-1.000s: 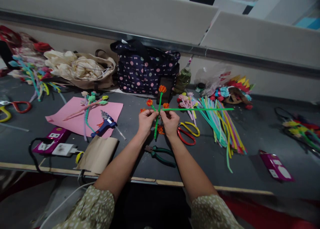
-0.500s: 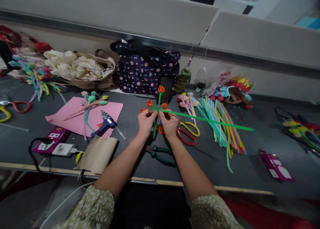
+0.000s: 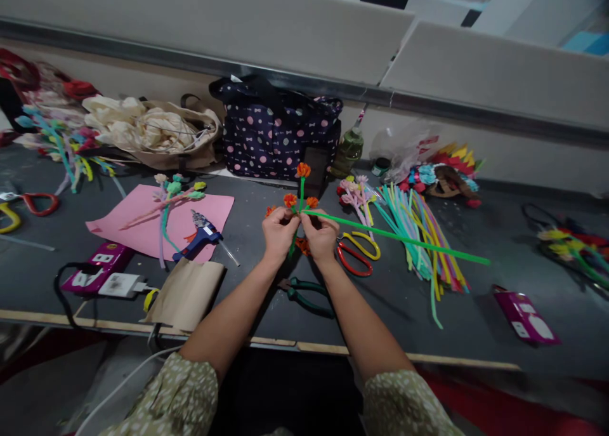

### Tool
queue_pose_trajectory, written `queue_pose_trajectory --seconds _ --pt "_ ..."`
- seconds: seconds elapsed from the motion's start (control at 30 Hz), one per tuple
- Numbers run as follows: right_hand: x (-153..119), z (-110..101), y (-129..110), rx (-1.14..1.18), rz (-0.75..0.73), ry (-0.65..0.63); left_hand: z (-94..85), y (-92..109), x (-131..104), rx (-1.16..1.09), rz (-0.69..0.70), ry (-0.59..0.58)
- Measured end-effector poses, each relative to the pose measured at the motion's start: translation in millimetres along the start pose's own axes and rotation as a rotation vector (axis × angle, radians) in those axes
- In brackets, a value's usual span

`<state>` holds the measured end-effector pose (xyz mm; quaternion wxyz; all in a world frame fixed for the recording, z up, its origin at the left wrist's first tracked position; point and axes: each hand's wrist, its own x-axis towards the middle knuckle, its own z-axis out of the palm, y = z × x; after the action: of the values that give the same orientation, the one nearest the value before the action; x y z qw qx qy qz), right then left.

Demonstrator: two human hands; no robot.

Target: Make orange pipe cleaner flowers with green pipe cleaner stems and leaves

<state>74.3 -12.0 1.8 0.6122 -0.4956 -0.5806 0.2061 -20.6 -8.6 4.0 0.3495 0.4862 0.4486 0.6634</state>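
Observation:
My left hand (image 3: 280,233) pinches the green stem of a pipe-cleaner flower stalk (image 3: 301,191), whose several orange blooms show above and below the fingers. Close against it, my right hand (image 3: 322,234) is closed on a long green pipe cleaner (image 3: 404,238) where it meets the stalk. The free end of that pipe cleaner stretches far to the right, over the scissors and the loose bundle. Fingers hide the exact joint. Below the hands, between my forearms, lie green-handled pliers (image 3: 309,296). Scissors with red and yellow handles (image 3: 354,261) rest beside my right wrist.
A bundle of coloured pipe cleaners (image 3: 423,233) lies to the right. On the left are a blue glue gun (image 3: 202,236), pink paper (image 3: 137,211), brown cardboard (image 3: 188,294) and a purple power strip (image 3: 102,268) with cables. A dark patterned bag (image 3: 280,131) stands behind.
The long pipe cleaner's free end has swung slightly down and outward to the right. The orange blooms have turned and shifted a little with the stalk; both hands stay together in nearly the same place.

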Motion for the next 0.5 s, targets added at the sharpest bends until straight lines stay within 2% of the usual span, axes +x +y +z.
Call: queue_pose_trajectory --seconds 0.2,0.5 --pt "0.5 1.5 1.0 -0.019 -0.037 0.016 -1.1 4.3 -1.2 0.058 0.075 -0.004" --pt "0.6 0.5 -4.2 0.106 0.047 0.010 -1.3 8.3 -0.8 0.118 0.171 -0.017"
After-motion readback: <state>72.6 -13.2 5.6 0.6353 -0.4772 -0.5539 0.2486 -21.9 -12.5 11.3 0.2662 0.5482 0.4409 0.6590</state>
